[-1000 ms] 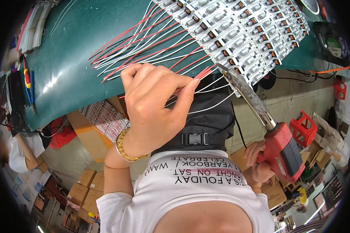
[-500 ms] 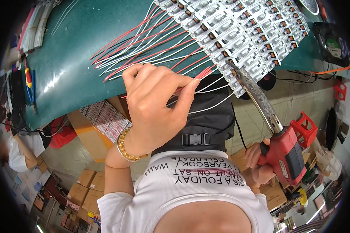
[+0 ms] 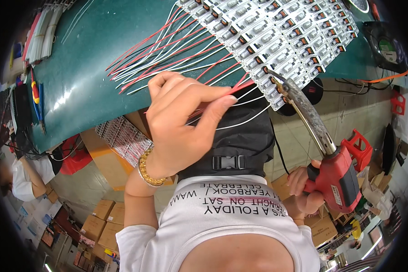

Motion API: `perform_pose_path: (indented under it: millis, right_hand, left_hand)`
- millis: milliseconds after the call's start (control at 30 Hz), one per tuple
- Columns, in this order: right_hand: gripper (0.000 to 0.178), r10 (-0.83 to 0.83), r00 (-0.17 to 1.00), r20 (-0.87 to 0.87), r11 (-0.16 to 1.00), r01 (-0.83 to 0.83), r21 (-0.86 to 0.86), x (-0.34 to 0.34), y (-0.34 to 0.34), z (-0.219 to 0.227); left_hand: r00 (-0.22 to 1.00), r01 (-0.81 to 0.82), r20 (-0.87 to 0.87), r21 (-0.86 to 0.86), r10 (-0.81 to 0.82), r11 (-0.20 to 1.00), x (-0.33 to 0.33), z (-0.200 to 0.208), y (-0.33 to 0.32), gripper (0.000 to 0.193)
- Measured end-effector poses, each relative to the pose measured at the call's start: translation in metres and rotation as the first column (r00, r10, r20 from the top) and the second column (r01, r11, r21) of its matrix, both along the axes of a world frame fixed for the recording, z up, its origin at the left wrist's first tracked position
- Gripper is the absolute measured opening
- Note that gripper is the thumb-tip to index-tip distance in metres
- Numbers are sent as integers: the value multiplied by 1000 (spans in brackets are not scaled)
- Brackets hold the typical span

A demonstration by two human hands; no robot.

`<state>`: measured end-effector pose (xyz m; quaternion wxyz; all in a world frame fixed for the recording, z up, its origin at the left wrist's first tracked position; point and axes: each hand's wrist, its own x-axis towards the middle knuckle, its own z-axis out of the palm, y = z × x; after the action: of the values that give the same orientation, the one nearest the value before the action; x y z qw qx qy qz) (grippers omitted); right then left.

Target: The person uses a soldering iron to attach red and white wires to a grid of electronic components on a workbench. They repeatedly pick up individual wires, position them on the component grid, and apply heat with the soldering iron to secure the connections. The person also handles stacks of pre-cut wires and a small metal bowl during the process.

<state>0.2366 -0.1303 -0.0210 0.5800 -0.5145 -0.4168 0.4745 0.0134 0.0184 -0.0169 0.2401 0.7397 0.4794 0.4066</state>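
Module panel (image 3: 281, 38): silver-white sheet of small repeated boards, lying aslant on the green bench (image 3: 77, 99). My landmark. Red wires (image 3: 243, 86) meet its left edge in a small bunch, near the bottom corner. My left hand (image 3: 181, 120), just left of that corner, pinches the bunch between thumb and forefinger, other fingers curled in. My right hand (image 3: 304, 188), below and right of the panel, wraps the handle of a red-bodied soldering gun (image 3: 335, 174). Dark bit (image 3: 276, 75) over the boards by the bottom corner; whether it touches, cannot tell.

Good handling, I judge: pinch close to the ends so the strands sit stiff, present one at a time, hold fingertips clear of the bit, and steady the gun's weight so heat lands on one joint, off neighbouring insulation.

Left of panel: fan of loose wires (image 3: 156, 66), red and white. Far left: red-and-yellow screwdriver (image 3: 35, 93). Right: black reel (image 3: 385, 49), green label.
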Motion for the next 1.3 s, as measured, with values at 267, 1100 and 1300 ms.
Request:
perform_pose_path:
  millis: [267,1100,1300]
  right_hand:
    - [87,55,998,-34,998,-54,30,18,-18,-6]
    - [80,58,998,33,995,-55,-89,7,-3,7]
    - [80,46,999,-18,997,-47,-66,18,-13,0]
  left_hand:
    - [992,-47,-111,132,62,990,18,-9,-5,14]
    - [985,-36,-163,162,63,986,20,-11,-3,15]
    - [991,-53,-114,117,66,992,24,-10,-4,14]
